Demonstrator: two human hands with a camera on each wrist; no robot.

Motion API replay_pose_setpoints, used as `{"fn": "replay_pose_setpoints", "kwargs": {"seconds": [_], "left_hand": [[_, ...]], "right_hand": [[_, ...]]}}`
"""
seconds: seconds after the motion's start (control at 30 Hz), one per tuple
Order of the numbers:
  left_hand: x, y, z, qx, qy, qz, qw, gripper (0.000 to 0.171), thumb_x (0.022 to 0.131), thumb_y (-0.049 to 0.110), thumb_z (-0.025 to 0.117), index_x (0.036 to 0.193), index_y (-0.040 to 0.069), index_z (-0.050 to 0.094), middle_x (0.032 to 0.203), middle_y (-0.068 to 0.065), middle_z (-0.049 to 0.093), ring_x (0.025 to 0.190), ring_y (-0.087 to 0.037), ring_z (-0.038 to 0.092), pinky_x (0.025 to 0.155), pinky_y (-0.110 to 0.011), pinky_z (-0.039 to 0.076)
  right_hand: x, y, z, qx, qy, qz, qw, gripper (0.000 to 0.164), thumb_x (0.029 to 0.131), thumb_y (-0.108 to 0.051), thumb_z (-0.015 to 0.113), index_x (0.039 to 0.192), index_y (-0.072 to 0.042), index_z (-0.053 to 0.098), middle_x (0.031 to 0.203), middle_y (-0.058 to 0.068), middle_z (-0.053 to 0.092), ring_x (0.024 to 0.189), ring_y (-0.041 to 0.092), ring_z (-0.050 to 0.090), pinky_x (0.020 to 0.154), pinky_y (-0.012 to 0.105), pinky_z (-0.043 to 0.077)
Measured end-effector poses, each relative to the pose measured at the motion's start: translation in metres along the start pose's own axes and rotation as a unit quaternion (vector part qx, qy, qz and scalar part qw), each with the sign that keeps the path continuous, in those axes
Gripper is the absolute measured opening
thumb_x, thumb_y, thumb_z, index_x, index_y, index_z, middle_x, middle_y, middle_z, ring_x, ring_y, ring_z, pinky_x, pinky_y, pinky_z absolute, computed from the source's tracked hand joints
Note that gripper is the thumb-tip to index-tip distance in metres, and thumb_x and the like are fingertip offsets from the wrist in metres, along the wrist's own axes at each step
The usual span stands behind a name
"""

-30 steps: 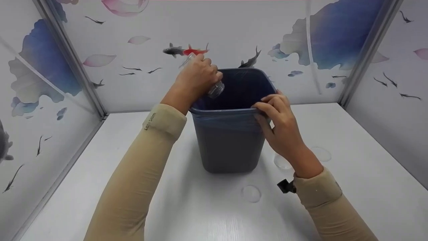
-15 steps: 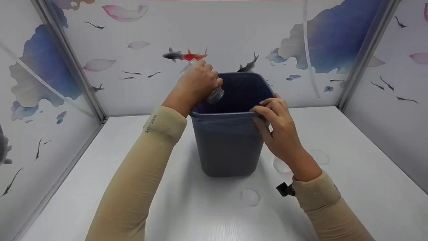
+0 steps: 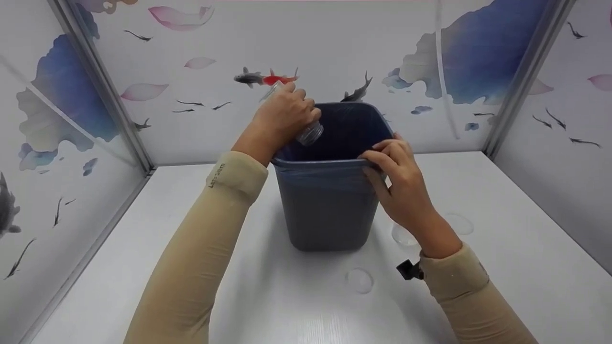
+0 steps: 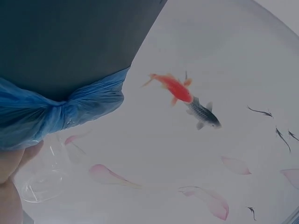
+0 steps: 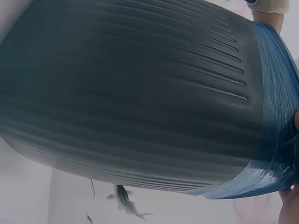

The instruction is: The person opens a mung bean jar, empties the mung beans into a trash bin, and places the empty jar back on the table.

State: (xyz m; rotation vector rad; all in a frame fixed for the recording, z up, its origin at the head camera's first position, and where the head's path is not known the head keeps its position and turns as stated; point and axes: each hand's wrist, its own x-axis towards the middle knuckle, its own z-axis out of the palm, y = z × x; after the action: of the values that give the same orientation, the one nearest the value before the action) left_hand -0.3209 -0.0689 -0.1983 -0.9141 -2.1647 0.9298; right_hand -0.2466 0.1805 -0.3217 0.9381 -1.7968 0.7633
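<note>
My left hand (image 3: 283,114) grips a clear jar (image 3: 311,134) above the left side of the trash can's opening. The jar is tilted, its threaded mouth pointing down into the can and its base up to the left. In the left wrist view the see-through base of the jar (image 4: 44,185) shows beside my fingers (image 4: 10,164). The grey trash can (image 3: 332,215) stands upright, lined with a blue bag (image 3: 325,177) folded over its rim; the bag is knotted in the left wrist view. My right hand (image 3: 405,179) pinches the can's front right rim, thumb outside. The can's bottom is hidden.
On the white table (image 3: 287,306), a clear ring-like round piece (image 3: 359,280) lies in front of the can. Another clear round piece (image 3: 403,235) sits by my right wrist, with a faint one (image 3: 460,223) farther right. Printed panels enclose the back and sides.
The head view has shifted slightly. The jar's mouth dips a little lower relative to the rim than one second ago. Both hands keep their holds.
</note>
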Motion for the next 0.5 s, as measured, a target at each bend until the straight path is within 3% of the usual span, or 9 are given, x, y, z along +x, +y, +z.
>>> {"fn": "replay_pose_setpoints", "kwargs": {"seconds": [0.37,0.47,0.5], "left_hand": [[0.0002,-0.0010,0.0012,-0.018,0.002,-0.009,0.9998,0.016,0.103,0.002,0.062,0.114,0.009,0.071,0.110,-0.012,0.076,0.099,-0.032,0.068,0.092,-0.042,0.051],[-0.0011,-0.0026,0.0018,-0.027,0.009,-0.026,0.9993,0.018,0.104,0.001,0.061,0.116,0.008,0.071,0.112,-0.013,0.076,0.102,-0.033,0.069,0.093,-0.044,0.052],[-0.0028,-0.0036,0.0029,-0.036,0.025,-0.039,0.9983,0.018,0.103,0.000,0.061,0.115,0.007,0.072,0.111,-0.014,0.076,0.103,-0.034,0.070,0.093,-0.045,0.052]], "right_hand": [[0.0008,-0.0031,0.0003,0.015,0.018,-0.009,1.000,0.027,0.094,0.011,0.073,0.118,-0.003,0.074,0.097,0.016,0.059,0.116,0.041,0.058,0.122,0.068,0.027],[0.0007,-0.0026,0.0015,0.015,0.019,-0.008,1.000,0.027,0.094,0.011,0.073,0.118,-0.002,0.074,0.098,0.016,0.060,0.116,0.041,0.057,0.122,0.068,0.027],[0.0007,-0.0021,0.0022,0.015,0.018,-0.007,1.000,0.027,0.094,0.011,0.073,0.118,-0.002,0.074,0.099,0.016,0.060,0.116,0.040,0.057,0.122,0.067,0.026]]}}
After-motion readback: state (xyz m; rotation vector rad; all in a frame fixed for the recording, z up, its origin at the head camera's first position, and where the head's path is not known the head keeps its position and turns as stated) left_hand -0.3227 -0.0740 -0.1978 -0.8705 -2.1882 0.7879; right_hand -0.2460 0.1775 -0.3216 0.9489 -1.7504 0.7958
